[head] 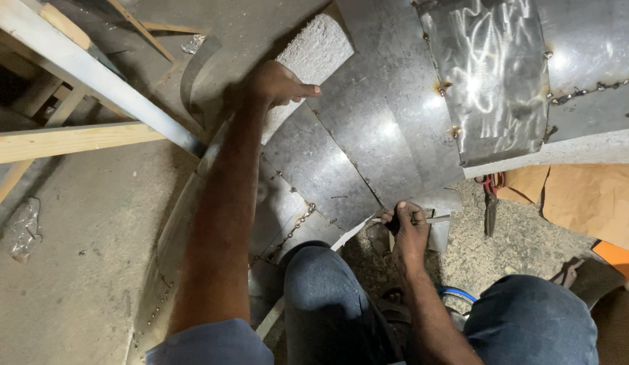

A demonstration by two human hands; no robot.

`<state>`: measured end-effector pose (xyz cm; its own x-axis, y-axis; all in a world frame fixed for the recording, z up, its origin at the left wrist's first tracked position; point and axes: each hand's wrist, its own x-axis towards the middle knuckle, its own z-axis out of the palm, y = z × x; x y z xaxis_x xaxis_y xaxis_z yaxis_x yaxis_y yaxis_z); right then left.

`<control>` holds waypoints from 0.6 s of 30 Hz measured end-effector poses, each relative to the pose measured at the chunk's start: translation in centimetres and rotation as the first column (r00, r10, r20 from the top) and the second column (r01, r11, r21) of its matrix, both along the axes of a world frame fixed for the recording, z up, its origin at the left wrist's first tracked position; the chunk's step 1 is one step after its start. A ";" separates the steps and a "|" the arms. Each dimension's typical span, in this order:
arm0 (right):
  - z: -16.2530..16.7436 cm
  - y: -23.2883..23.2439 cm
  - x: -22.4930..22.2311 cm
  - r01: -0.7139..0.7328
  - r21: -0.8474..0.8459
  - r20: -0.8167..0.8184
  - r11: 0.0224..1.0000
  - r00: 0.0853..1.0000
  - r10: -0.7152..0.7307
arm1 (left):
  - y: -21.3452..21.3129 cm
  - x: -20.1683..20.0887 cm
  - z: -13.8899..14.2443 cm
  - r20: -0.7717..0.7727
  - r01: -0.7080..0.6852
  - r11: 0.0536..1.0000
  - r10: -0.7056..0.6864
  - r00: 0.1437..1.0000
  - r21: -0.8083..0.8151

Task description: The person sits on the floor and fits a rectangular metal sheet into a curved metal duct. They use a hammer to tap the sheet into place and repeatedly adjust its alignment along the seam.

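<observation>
— Two hands are at work on one curved run of sheet metal (341,149). Start from the left: what is there?

— Wooden beams (64,138) and a slanting metal bar (105,78) over the concrete floor (78,270), with a scrap of clear plastic (24,230) lying on it. Then the left hand (277,84), well up the curve, fingers together and laid flat on the metal beside a rough grey block (321,47). It presses; it grips nothing.

— And the right hand?

— The right hand (408,226) is lower, at the near edge of the metal, closed around a thin rod-like tool (433,220) that lies across that edge. I can't tell what kind of tool it is.

— Which step do you judge this to be?

— Fixing or joining at the lower edge, I'd say, with the left hand steadying the curve. A next move would call for firm pressure up top and a steady tool tip right on the seam.

— How does the metal look?

— Overlapping dull grey plates, fanned in an arc between the person's knees (328,297), with spot marks along the seams. A shinier, swirl-scuffed panel (490,74) sits further right, rust-tinged at its tacks.

— Anything else to the right?

— Red-handled pliers (490,196) on the gritty floor, beside brown paper (585,196).
</observation>
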<state>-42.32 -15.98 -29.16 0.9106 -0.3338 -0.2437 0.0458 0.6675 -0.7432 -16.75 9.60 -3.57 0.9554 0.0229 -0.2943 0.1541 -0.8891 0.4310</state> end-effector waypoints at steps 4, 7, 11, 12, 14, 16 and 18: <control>-0.3 -0.1 -0.5 0.013 -0.037 -0.009 0.999 1.000 -0.014 | -0.7 -0.9 1.0 -0.044 0.049 0.999 -0.048 0.998 0.012; -0.5 0.2 -1.5 0.038 -0.019 -0.014 0.999 0.999 -0.038 | -0.7 -2.7 1.1 -0.052 0.026 0.999 -0.024 0.998 0.047; -0.5 0.8 -2.6 0.036 0.085 0.018 0.996 0.999 -0.038 | -0.2 -4.8 1.7 -0.005 0.029 0.997 -0.028 1.000 0.076; -0.4 0.9 -2.8 0.029 0.112 0.031 0.993 0.999 -0.032 | -0.2 -5.0 1.8 -0.021 0.027 0.998 -0.026 0.999 0.061; -0.3 1.0 -3.0 0.016 0.079 0.029 0.997 0.999 -0.018 | -0.1 -5.4 2.0 -0.049 0.018 0.999 -0.017 0.999 0.029; -0.2 1.2 -3.2 0.021 0.057 -0.002 0.998 1.000 -0.020 | 0.2 -5.7 1.9 -0.013 0.010 1.000 -0.010 1.000 -0.011; -0.3 1.2 -3.3 0.037 0.041 -0.056 0.998 0.998 -0.035 | 0.5 -5.6 1.5 0.001 0.002 0.999 -0.002 1.000 -0.034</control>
<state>-45.63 -14.79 -29.41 0.8830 -0.3545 -0.3075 0.0302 0.6968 -0.7166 -22.31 10.08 -2.12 0.9557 0.0112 -0.2940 0.1522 -0.8741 0.4613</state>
